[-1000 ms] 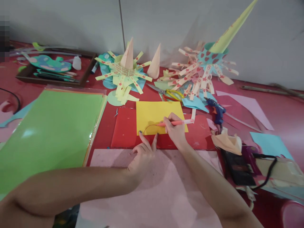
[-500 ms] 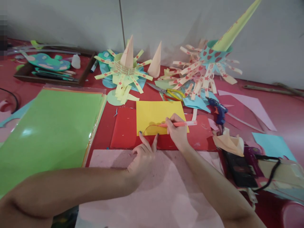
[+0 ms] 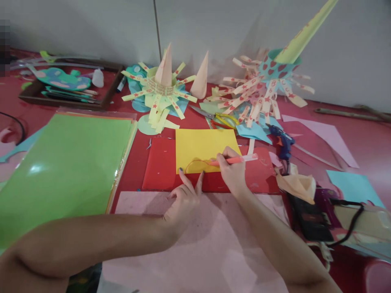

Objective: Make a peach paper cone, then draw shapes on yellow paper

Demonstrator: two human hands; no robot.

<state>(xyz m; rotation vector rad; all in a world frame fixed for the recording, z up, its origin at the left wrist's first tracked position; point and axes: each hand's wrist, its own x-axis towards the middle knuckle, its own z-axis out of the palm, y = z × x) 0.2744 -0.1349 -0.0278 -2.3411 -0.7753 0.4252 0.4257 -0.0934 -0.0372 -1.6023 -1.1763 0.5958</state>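
A yellow sheet of paper (image 3: 204,142) lies partly over a flat red sheet (image 3: 160,162) in the middle of the table. My right hand (image 3: 233,171) grips a coral-red marker pen (image 3: 235,159), its tip on the yellow sheet. A thin curved red line (image 3: 195,160) runs leftward from the pen tip along the sheet's lower part. My left hand (image 3: 185,193) is open, two spread fingertips pressing the sheet's lower edge; its other fingers are bent. Beneath both forearms is a large pale pink sheet (image 3: 210,244).
Green sheets (image 3: 79,162) in a clear sleeve lie left. Behind stand paper crowns with cones (image 3: 163,77), a loose cone (image 3: 200,77) and scissors (image 3: 214,116). A blue glue gun (image 3: 282,140) and a black box-like object (image 3: 311,219) with a cable sit right. A wooden tray (image 3: 100,103) is back left.
My right hand and the pen have moved slightly right, and the red line on the yellow sheet has grown longer. My left hand stays in place.
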